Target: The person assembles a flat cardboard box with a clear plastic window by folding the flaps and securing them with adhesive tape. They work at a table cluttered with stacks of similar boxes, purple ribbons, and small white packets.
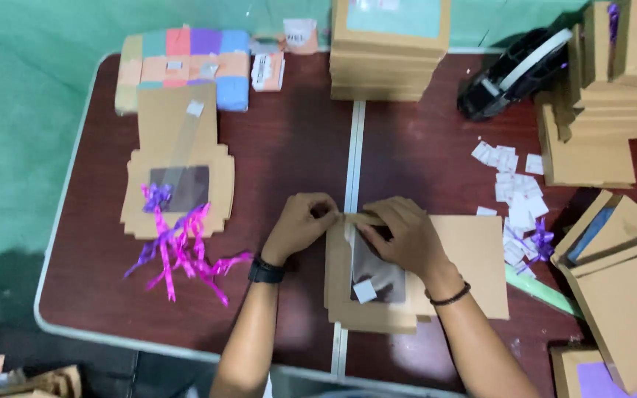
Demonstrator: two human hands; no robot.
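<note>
A flat brown cardboard box blank (473,258) with a clear window lies on the dark red table (282,147) in front of me. My left hand (300,225) pinches the blank's top left edge. My right hand (403,236) presses on the same top edge, its fingers over the window. A small white sticker (365,290) sits on the window film below my right hand. A black watch is on my left wrist, a dark band on my right.
To the left lies another windowed blank (215,195) with purple and pink ribbon bows (178,247). Pastel blocks (186,63) sit far left, stacked boxes (388,59) at the back, a black tape dispenser (510,70), white stickers (514,184), and more cardboard (621,287) to the right.
</note>
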